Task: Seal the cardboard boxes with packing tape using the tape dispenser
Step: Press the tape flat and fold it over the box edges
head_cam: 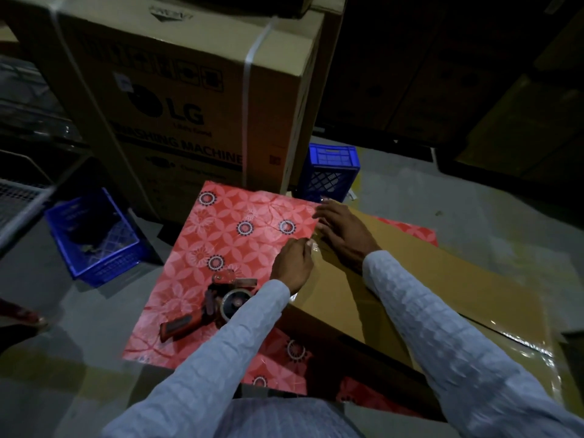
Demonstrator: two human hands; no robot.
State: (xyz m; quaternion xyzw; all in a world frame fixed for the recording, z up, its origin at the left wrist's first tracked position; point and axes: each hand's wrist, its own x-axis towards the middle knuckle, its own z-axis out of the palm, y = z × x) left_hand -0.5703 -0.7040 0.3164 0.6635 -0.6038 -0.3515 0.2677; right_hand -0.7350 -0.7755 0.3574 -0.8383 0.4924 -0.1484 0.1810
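Note:
A flat brown cardboard box lies on a table covered with a red patterned cloth. My right hand rests with spread fingers on the box's far left corner, over shiny clear tape. My left hand sits at the box's left edge with fingers curled, thumb and fingertips pressing the tape there. A red tape dispenser with a clear tape roll lies on the cloth to the left, untouched, partly behind my left sleeve.
A tall LG washing machine carton stands right behind the table. Blue plastic crates sit on the floor at the left and behind the table. Dark stacked cartons fill the right background. Someone's foot shows at the far left.

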